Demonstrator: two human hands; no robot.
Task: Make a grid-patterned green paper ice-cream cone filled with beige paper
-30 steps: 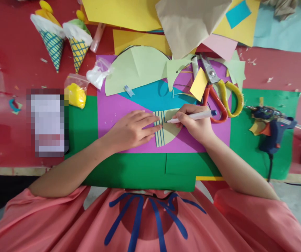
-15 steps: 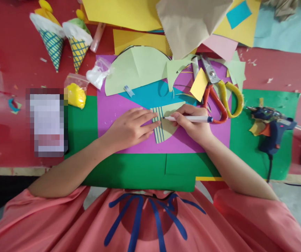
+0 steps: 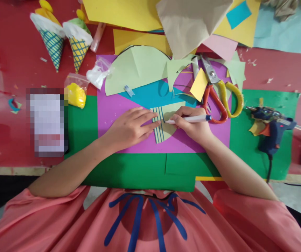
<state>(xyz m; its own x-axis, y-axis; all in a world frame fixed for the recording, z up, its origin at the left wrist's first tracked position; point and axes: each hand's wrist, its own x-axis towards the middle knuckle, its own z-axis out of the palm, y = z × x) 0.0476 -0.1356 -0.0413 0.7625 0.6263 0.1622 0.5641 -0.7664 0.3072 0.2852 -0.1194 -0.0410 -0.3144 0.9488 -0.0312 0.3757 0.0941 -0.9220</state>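
A pale green paper piece (image 3: 170,131) with several blue lines across its left part lies on a purple sheet (image 3: 192,143). My left hand (image 3: 132,126) lies flat with fingers spread, its fingertips pressing on the lined left edge. In my right hand (image 3: 194,122) is a white marker (image 3: 189,119) with a blue end, pinched between thumb and fingers. The marker's tip meets the paper at the rightmost blue line. Right behind the right hand are scissors (image 3: 216,87) with one red and one yellow handle.
A glue gun (image 3: 273,129) sits on green paper at the right. On the left are a blurred-out phone (image 3: 48,124), a bag of yellow clay (image 3: 76,95) and a bag of white clay (image 3: 98,74). Two paper cones (image 3: 51,45) lie farther back. Behind is a large pale green cutout (image 3: 137,68).
My right hand and the marker tip have moved slightly down toward me, and the rightmost blue line is longer. My left hand has stayed in place.
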